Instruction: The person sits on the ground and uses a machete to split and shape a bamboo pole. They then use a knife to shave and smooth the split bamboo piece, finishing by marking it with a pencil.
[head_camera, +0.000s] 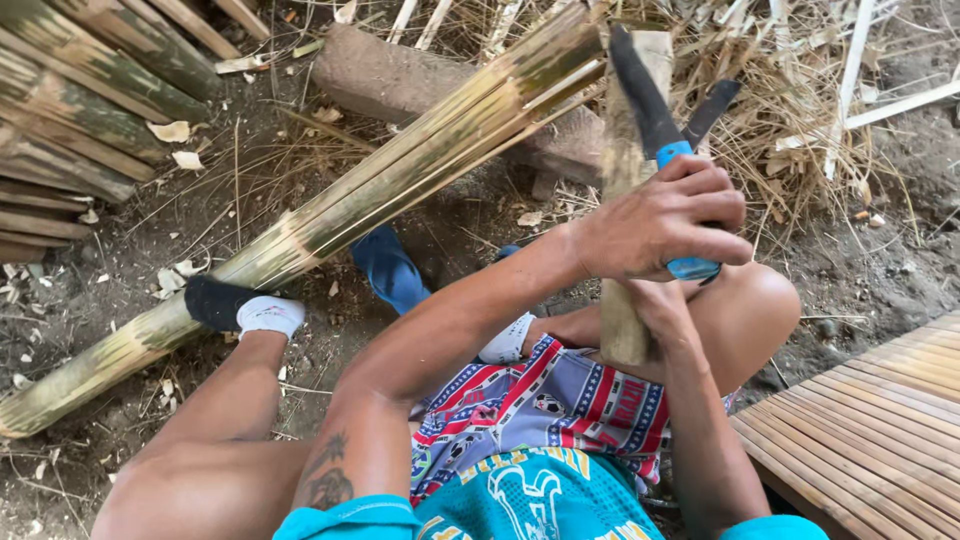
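Between your knees, the bamboo slat (622, 180) stands upright, stiff and likely splintery; grip it low. Your left hand (660, 220) has fingers clamped on the blue-handled knife (650, 110); your right hand's (650, 300) fingers are hidden.

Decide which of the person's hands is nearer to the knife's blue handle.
Left. The left hand is wrapped around the blue handle; the right hand sits just below it, gripping the bamboo piece.

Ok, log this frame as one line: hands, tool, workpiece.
left hand: grip on blue-handled knife | right hand: holds bamboo strip upright | knife blade against strip | split bamboo pole on ground
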